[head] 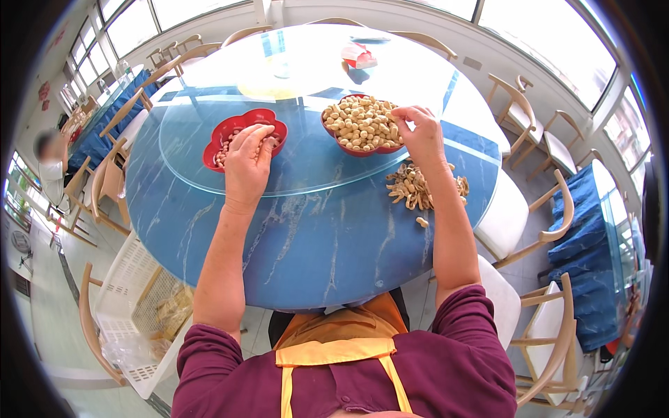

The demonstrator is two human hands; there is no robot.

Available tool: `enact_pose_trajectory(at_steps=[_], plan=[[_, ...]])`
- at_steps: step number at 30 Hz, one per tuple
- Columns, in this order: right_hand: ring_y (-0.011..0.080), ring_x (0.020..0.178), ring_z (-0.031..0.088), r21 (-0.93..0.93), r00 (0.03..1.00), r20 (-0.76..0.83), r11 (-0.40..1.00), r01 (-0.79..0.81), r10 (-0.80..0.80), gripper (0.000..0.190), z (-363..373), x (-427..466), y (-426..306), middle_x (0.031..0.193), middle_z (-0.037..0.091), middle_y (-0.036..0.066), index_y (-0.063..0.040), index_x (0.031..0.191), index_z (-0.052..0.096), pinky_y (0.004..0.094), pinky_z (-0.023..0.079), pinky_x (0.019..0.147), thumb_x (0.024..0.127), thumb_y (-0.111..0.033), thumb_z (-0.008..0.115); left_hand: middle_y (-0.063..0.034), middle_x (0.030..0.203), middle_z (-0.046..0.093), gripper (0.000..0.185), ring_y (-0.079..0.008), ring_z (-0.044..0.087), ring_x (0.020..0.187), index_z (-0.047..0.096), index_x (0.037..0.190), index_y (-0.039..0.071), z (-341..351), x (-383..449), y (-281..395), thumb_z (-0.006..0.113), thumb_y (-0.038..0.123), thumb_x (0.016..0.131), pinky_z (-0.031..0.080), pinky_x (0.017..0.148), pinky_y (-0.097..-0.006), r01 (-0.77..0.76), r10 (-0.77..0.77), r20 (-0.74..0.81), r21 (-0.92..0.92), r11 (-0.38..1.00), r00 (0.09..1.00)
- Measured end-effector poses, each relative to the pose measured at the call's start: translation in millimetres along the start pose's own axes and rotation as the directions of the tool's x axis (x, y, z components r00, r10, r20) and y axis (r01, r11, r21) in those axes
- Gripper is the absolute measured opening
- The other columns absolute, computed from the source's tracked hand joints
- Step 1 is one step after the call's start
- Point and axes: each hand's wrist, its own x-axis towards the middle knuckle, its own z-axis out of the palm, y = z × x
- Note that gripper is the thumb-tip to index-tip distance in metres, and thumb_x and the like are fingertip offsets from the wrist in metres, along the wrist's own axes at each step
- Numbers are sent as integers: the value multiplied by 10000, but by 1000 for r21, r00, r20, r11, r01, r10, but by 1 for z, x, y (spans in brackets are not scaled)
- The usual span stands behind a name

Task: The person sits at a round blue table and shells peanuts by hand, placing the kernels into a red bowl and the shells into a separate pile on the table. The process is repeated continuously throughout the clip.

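Note:
My left hand [246, 167] is over a red flower-shaped bowl [210, 155], fingers bent down toward the shelled peanut kernels [223, 151] in it. The palm and whatever the fingers may hold are hidden. At the right side of a second red bowl [364, 153], heaped with unshelled peanuts [366, 123], is my right hand [422, 133]. Its thumb and forefinger pinch at the edge of the heap, seemingly on a peanut. Below my right wrist lies a pile of broken peanut shells [410, 185], partly behind the forearm. One separate peanut [422, 222] lies just in front of it.
Both bowls stand on a glass turntable [298, 172] on a round blue marbled table [313, 245]. A red and white packet [359, 56] lies toward the far side. A white plastic crate [123, 292] holding bags is at lower left. Wooden chairs [556, 209] surround the table; a person [52, 167] is far left.

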Motion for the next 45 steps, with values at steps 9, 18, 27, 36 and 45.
enact_pose_trajectory(at_steps=[9,18,27,36,45], plan=[[99,840,624,477,920,349,879,-11,-178,253,7,-24,-71,945,684,25,-56,1075,696,243,510,751,826,-12,713,-12,881,646,374,-81,586,776,681,1036,27,20,-22,47,624,390,966,462,670,-214,679,-369,613,-405,612,699],[104,905,625,636,892,417,757,-149,-176,256,15,-31,-87,987,676,29,-49,1105,675,257,511,765,853,-12,697,33,844,612,267,-40,534,730,674,998,85,13,-17,47,624,346,975,420,615,-185,864,-336,801,-414,286,495],[97,950,613,760,813,579,407,-506,-70,188,28,-39,-89,1046,652,34,-4,1093,633,241,509,863,906,-2,656,-2,908,638,248,-78,563,787,661,1060,63,17,-24,39,613,295,985,477,663,-197,869,-193,868,-483,-109,458],[93,944,611,760,863,495,531,-375,-98,173,27,-42,-92,1030,654,32,-1,1072,634,248,522,836,901,9,661,-7,896,641,248,-76,570,780,663,1053,53,16,-23,40,617,286,984,476,655,-192,866,-174,867,-488,-111,467],[97,889,629,694,888,441,677,-245,-130,127,22,-41,-92,964,661,38,4,996,636,253,537,793,879,28,680,-6,875,636,246,-75,565,771,676,1034,39,17,-24,39,637,274,972,466,646,-195,879,-216,863,-474,-40,456]])
